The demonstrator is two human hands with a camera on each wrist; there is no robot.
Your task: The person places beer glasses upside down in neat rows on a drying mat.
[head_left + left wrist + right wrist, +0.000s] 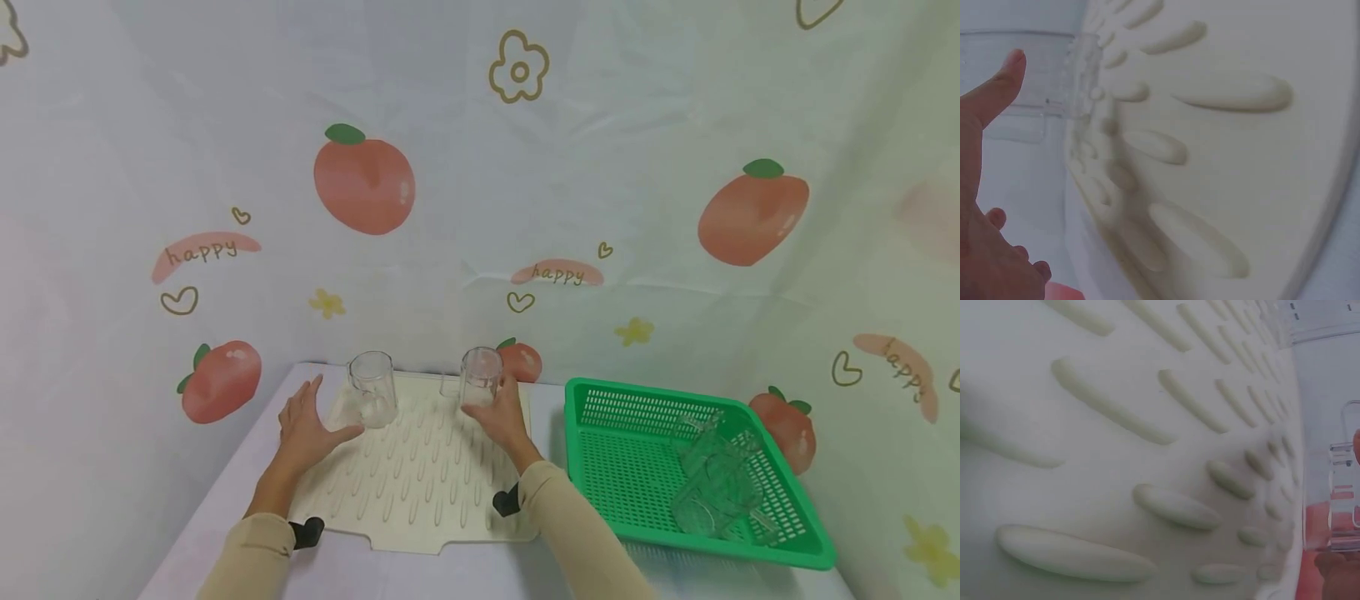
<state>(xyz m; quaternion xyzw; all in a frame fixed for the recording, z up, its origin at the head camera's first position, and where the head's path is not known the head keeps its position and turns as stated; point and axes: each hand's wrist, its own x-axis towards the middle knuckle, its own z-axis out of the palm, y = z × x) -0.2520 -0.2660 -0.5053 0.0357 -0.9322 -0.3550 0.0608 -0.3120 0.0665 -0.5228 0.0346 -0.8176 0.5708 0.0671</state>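
Note:
A clear glass mug (372, 385) stands at the far left of a cream ridged draining board (352, 508). My left hand (306, 429) is beside that mug with fingers and thumb spread; the thumb (999, 90) overlaps the mug (1029, 72) in the left wrist view. At the board's far right, my right hand (501, 417) grips a second glass mug (480, 371) between thumb and fingers. Its handle points left, and its lower part is partly hidden by the hand. In the right wrist view this mug (1344, 487) shows only at the right edge.
A green plastic basket (618, 467) stands to the right of the board, with several clear glass mugs (712, 492) lying together in its right half. Behind the table (225, 500) hangs a white fruit-printed cloth (465, 183), close to the board's far edge.

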